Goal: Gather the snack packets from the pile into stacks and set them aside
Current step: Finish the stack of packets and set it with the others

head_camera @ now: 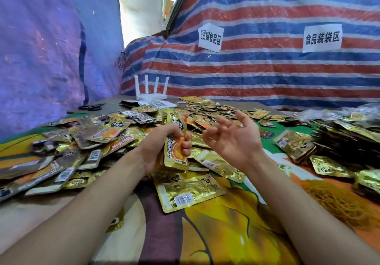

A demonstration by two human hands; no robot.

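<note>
a small upright bundle of gold foil snack packets (174, 153) is gripped in the left hand (160, 141), with the fingers (186, 148) curled round its front. the right hand (232, 139) is held just beside it, palm up, its fingers spread and loosely bent, and nothing is held in it. the loose pile of gold and dark foil packets (98, 139) is spread over the left and far side of the printed yellow and orange cloth (226, 240). finished stacks of packets (296, 147) are laid well apart on the right.

the bundle is judged to be the weak point. slick foil is clamped only near its middle, so packets could fan out or slide from the grip if more are pushed in unevenly by the free hand. the edges are not seen to be squared, so a crooked stack could topple once it is set down. the single flat gold packet (189, 195) lying between the forearms could be dragged out of place by an arm.
</note>
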